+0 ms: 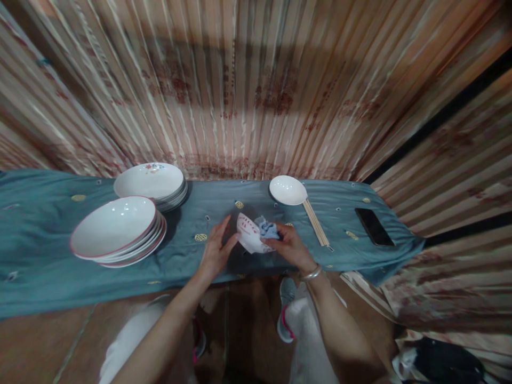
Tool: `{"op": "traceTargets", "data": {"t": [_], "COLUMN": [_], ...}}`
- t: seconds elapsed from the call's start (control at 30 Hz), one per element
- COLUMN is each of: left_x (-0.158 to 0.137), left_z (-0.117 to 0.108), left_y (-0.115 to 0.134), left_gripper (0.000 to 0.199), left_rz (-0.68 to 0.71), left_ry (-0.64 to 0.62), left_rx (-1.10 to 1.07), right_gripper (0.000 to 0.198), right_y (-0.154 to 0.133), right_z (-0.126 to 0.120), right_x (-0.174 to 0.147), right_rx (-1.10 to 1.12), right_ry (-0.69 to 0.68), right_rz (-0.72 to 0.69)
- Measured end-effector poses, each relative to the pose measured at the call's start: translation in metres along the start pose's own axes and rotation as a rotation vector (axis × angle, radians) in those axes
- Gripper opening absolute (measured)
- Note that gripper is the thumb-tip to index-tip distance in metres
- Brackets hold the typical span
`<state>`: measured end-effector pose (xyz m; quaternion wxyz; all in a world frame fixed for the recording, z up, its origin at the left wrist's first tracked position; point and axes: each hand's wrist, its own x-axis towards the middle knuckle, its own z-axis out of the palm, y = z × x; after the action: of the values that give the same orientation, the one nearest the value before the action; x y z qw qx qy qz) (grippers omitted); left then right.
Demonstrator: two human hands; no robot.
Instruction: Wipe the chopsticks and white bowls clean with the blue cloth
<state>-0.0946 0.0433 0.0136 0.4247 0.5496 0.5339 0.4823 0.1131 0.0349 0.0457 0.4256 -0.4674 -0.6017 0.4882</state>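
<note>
A small white bowl (pixel 248 234) with red markings is held tilted on its side above the table's near part. My right hand (pixel 290 244), with a bracelet at the wrist, is closed on the bowl's right side and presses a crumpled light-blue cloth (pixel 269 228) against it. My left hand (pixel 217 246) is at the bowl's left side, fingers stretched and apart. Its thumb reaches the bowl's edge; whether it bears any weight I cannot tell.
Two stacks of white dishes, a red-rimmed stack (pixel 116 229) and a flower-patterned stack (pixel 150 184), stand left on the teal tablecloth (pixel 192 213). Behind and right are a white bowl (pixel 288 190), chopsticks (pixel 316 223) and a black phone (pixel 374 226). Patterned curtains (pixel 256 90) hang behind.
</note>
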Motion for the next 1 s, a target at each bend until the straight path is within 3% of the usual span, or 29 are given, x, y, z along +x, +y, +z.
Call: {"op": "traceTargets", "data": {"t": [0.13,0.3,0.43,0.5,0.6,0.67,0.73,0.8,0.87,0.93,1.0], "left_x": [0.004,0.007,0.007,0.004,-0.001,-0.003,-0.003,-0.002,-0.002,-0.002,-0.002], "left_z": [0.002,0.005,0.005,0.006,0.009,0.012,0.014,0.016,0.016,0.015,0.015], "left_y": [0.016,0.023,0.024,0.026,0.028,0.027,0.026,0.025,0.024,0.024,0.023], "left_gripper": [0.044,0.028,0.036,0.038,0.039,0.04,0.041,0.042,0.041,0.038,0.035], "left_rz": [0.128,-0.007,-0.093,-0.143,-0.186,-0.21,-0.248,-0.287,-0.314,-0.338,-0.35], "left_ry": [-0.072,-0.309,-0.401,-0.412,-0.326,-0.21,-0.104,-0.043,-0.034,-0.04,-0.038], "left_rx": [-0.021,0.008,-0.06,-0.114,-0.205,-0.308,-0.421,-0.511,-0.571,-0.62,-0.666], "right_gripper": [0.031,0.031,0.027,0.023,0.019,0.019,0.024,0.036,0.051,0.06,0.064], "right_y": [-0.009,-0.012,-0.009,-0.008,-0.008,-0.007,-0.005,-0.001,0.003,0.004,0.004], "right_z": [-0.01,-0.016,-0.017,-0.017,-0.02,-0.021,-0.017,-0.005,0.016,0.036,0.05], "right_x": [-0.002,0.0,0.007,0.011,0.014,0.012,0.006,-0.001,-0.008,-0.014,-0.015], "right_rx": [0.152,0.254,0.264,0.292,0.335,0.222,-0.011,-0.244,-0.488,-0.718,-0.841], "right_ry": [-0.095,-0.104,-0.055,0.039,0.325,0.481,0.529,0.479,0.316,0.188,0.146], "right_rz": [0.112,0.154,0.114,0.064,-0.055,-0.119,-0.177,-0.271,-0.395,-0.454,-0.474]}}
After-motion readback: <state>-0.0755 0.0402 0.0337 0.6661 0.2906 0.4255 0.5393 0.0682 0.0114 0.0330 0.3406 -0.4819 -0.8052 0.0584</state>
